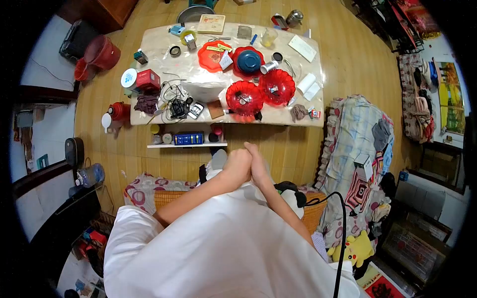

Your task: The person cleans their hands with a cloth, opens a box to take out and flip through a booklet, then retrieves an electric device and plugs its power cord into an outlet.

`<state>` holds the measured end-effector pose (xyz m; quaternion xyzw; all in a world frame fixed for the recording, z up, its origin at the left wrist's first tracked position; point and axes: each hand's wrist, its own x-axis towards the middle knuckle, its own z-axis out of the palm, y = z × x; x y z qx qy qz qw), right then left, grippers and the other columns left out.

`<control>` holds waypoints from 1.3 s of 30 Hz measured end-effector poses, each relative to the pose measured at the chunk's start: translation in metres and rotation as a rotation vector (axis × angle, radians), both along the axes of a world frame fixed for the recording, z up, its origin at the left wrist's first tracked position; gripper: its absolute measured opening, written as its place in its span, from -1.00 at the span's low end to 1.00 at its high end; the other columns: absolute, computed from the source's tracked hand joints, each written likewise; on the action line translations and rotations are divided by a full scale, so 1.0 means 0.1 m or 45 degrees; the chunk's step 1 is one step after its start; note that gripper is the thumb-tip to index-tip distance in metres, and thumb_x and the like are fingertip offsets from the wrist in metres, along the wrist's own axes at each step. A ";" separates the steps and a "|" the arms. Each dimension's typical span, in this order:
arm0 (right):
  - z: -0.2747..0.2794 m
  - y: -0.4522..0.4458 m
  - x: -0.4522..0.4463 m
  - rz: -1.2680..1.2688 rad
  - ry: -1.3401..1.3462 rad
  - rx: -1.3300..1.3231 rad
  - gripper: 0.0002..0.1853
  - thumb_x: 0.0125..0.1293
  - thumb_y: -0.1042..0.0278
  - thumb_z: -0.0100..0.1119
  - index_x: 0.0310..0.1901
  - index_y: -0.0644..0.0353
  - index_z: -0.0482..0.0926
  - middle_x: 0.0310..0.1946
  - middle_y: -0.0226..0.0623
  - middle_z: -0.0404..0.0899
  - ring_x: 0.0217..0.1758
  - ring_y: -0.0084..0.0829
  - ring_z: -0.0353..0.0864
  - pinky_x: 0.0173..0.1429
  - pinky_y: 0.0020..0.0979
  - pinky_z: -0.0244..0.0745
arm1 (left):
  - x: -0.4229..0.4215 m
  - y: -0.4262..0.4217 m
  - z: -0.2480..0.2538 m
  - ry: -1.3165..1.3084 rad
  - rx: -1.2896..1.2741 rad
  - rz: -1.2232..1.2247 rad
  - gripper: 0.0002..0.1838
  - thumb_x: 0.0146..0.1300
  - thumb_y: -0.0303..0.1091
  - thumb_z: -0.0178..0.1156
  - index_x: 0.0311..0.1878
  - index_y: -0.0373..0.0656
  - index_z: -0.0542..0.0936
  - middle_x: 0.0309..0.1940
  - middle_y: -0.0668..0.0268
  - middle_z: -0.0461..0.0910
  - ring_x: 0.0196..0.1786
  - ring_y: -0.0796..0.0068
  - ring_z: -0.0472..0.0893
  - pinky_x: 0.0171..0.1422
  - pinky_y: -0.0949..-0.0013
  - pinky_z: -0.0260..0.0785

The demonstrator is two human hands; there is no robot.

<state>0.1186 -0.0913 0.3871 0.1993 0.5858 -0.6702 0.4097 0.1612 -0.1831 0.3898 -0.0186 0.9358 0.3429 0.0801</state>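
My left hand (237, 166) is closed in a fist in front of my white shirt. Pressed against its side is my right hand (258, 165), with its fingers folded and a thumb or finger pointing toward the table. No object shows in either hand, though their inner sides are hidden. Beyond them is the near edge of a cluttered table (194, 78). Nearest on it are a red scalloped dish (238, 105) with small items inside and a second red dish (284, 79). Under the tabletop, an open drawer (217, 144) holds a blue box (189, 138) and several jars.
A blue bowl (250, 60), tangled black cables (175, 107) and a red box (148, 81) are on the table. To the right stands a cloth-covered sofa (343, 139) with a yellow plush toy (358, 248). A black cable (344, 223) hangs close to my right side.
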 end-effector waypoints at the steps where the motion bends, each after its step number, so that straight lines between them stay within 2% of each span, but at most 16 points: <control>1: 0.03 -0.04 -0.01 0.007 0.003 -0.005 -0.64 0.36 -0.05 0.16 -0.14 0.12 0.54 -0.19 -0.41 0.53 -0.07 -0.57 0.48 0.06 -0.46 0.39 | 0.00 0.00 -0.10 -0.012 0.043 0.075 -0.69 -0.09 -0.41 0.34 -0.22 -0.21 0.53 -0.52 0.00 0.60 -0.40 -0.10 0.63 -0.29 -0.02 0.49; 3: 0.07 -0.11 -0.07 0.172 0.161 0.071 -0.49 0.42 -0.12 0.01 -0.08 0.29 0.55 -0.10 -0.30 0.55 0.01 -0.48 0.43 0.20 -0.43 0.30 | -0.05 -0.06 -0.01 0.021 0.048 0.107 -0.67 -0.07 -0.40 0.33 -0.20 -0.20 0.51 -0.51 0.01 0.60 -0.40 -0.10 0.63 -0.30 -0.03 0.49; 7: 0.11 -0.10 -0.30 0.314 0.215 0.138 -0.44 0.42 -0.16 -0.01 -0.05 0.32 0.54 -0.11 -0.25 0.56 0.01 -0.46 0.44 0.20 -0.43 0.30 | -0.24 -0.04 0.15 0.051 0.047 0.213 -0.64 -0.03 -0.37 0.33 -0.15 -0.20 0.46 -0.50 0.03 0.61 -0.40 -0.10 0.63 -0.33 -0.05 0.47; 11: 0.01 0.04 -0.62 0.461 0.180 0.072 -0.36 0.41 -0.21 -0.02 0.05 0.35 0.55 -0.05 -0.16 0.58 0.07 -0.42 0.45 0.24 -0.43 0.28 | -0.44 0.16 -0.10 -0.046 -0.023 0.295 -0.63 -0.02 -0.36 0.32 -0.14 -0.19 0.45 -0.50 0.04 0.61 -0.40 -0.10 0.63 -0.34 -0.07 0.46; 13: 0.01 0.13 -0.76 0.528 0.194 0.089 -0.34 0.40 -0.22 -0.03 0.06 0.36 0.56 -0.02 -0.12 0.59 0.10 -0.40 0.47 0.25 -0.43 0.28 | -0.58 0.31 -0.13 0.036 -0.036 0.433 -0.77 -0.25 -0.40 0.41 -0.46 -0.28 0.63 -0.49 0.01 0.63 -0.36 0.00 0.67 -0.24 0.07 0.55; 15: -0.01 0.22 -0.92 0.511 0.103 0.060 -0.41 0.40 -0.18 0.03 0.05 0.29 0.57 -0.03 -0.29 0.57 0.06 -0.52 0.48 0.21 -0.50 0.32 | -0.71 0.43 -0.12 -0.043 -0.042 0.499 -0.77 -0.25 -0.40 0.42 -0.47 -0.28 0.64 -0.50 -0.01 0.63 -0.36 -0.01 0.67 -0.24 0.08 0.55; 21: -0.24 0.31 -1.18 0.973 0.139 0.026 -0.37 0.43 -0.20 -0.04 0.05 0.34 0.58 -0.06 -0.21 0.62 0.05 -0.44 0.54 0.19 -0.46 0.36 | -0.82 0.63 -0.02 -0.157 -0.110 0.838 -0.83 -0.16 -0.38 0.38 -0.49 -0.23 0.62 -0.49 0.00 0.64 -0.38 -0.01 0.68 -0.24 0.06 0.56; 23: -0.12 0.23 -1.15 1.099 0.108 -0.001 -0.36 0.44 -0.20 -0.06 0.03 0.35 0.60 -0.08 -0.16 0.64 0.05 -0.40 0.57 0.19 -0.45 0.36 | -0.71 0.62 0.01 -0.205 -0.096 0.924 -0.81 -0.10 -0.34 0.36 -0.44 -0.23 0.61 -0.49 0.00 0.64 -0.37 -0.03 0.67 -0.24 0.04 0.55; 25: 0.01 0.09 -1.08 1.385 0.375 0.131 -0.33 0.45 -0.23 -0.14 -0.06 0.37 0.62 -0.17 0.01 0.66 0.07 -0.33 0.60 0.20 -0.44 0.36 | -0.54 0.55 -0.02 -0.139 -0.166 0.997 -0.80 -0.03 -0.31 0.31 -0.38 -0.22 0.59 -0.48 -0.02 0.63 -0.37 -0.07 0.66 -0.23 0.01 0.54; 26: 0.00 0.03 -1.05 1.508 0.514 0.089 -0.25 0.45 -0.30 -0.23 -0.13 0.40 0.59 -0.30 0.09 0.65 -0.10 -0.21 0.68 0.06 -0.33 0.46 | -0.51 0.50 0.05 -0.167 -0.082 1.069 -0.78 0.04 -0.26 0.26 -0.34 -0.22 0.56 -0.46 -0.07 0.62 -0.34 -0.15 0.64 -0.20 -0.02 0.53; 29: 0.12 -0.11 -0.95 1.712 0.148 0.067 -0.18 0.43 -0.37 -0.29 -0.31 0.43 0.58 -0.49 0.05 0.64 -0.31 -0.16 0.70 -0.12 -0.17 0.51 | -0.32 0.33 0.11 -0.209 -0.019 1.081 -0.75 0.08 -0.23 0.23 -0.34 -0.24 0.55 -0.43 -0.10 0.62 -0.31 -0.21 0.63 -0.17 -0.06 0.52; 32: 0.21 -0.25 -0.94 1.873 0.461 0.037 -0.13 0.43 -0.38 -0.31 -0.50 0.42 0.57 -0.62 0.00 0.59 -0.47 -0.05 0.66 -0.22 -0.08 0.52 | -0.18 0.17 0.04 -0.321 0.123 1.055 -0.71 0.11 -0.20 0.24 -0.20 -0.18 0.51 -0.34 -0.10 0.63 -0.25 -0.23 0.61 -0.16 -0.14 0.44; 33: 0.09 -0.30 -0.93 1.883 0.468 0.040 -0.13 0.43 -0.38 -0.31 -0.50 0.42 0.57 -0.62 0.00 0.59 -0.47 -0.05 0.66 -0.22 -0.08 0.52 | -0.17 0.11 0.01 -0.350 0.088 1.050 -0.70 0.12 -0.20 0.24 -0.16 -0.18 0.51 -0.30 -0.11 0.64 -0.23 -0.22 0.62 -0.14 -0.13 0.46; 35: -0.40 -0.40 -0.82 1.843 1.050 0.038 -0.13 0.45 -0.35 -0.33 -0.63 0.36 0.58 -0.64 0.01 0.58 -0.44 -0.03 0.67 -0.18 -0.11 0.54 | -0.09 -0.03 -0.19 -0.472 0.041 1.027 -0.66 0.14 -0.17 0.26 -0.11 -0.18 0.50 -0.29 -0.11 0.65 -0.21 -0.21 0.63 -0.12 -0.12 0.47; 37: -0.77 -0.61 -0.77 1.818 0.943 0.117 -0.20 0.45 -0.28 -0.21 -0.64 0.30 0.62 -0.56 0.01 0.64 -0.39 0.04 0.67 -0.09 -0.11 0.58 | 0.10 -0.09 -0.29 -0.631 0.014 0.963 -0.61 0.15 -0.14 0.28 -0.06 -0.18 0.50 -0.27 -0.11 0.65 -0.19 -0.21 0.63 -0.10 -0.10 0.49; 39: -1.06 -0.91 -0.81 1.921 0.778 0.166 -0.34 0.41 -0.21 -0.10 -0.49 0.25 0.68 -0.45 -0.02 0.69 -0.36 0.04 0.67 -0.06 -0.07 0.56 | 0.27 -0.27 -0.39 -0.575 -0.007 0.896 -0.53 0.18 -0.09 0.30 0.03 -0.19 0.47 -0.23 -0.12 0.65 -0.17 -0.19 0.64 -0.07 -0.10 0.49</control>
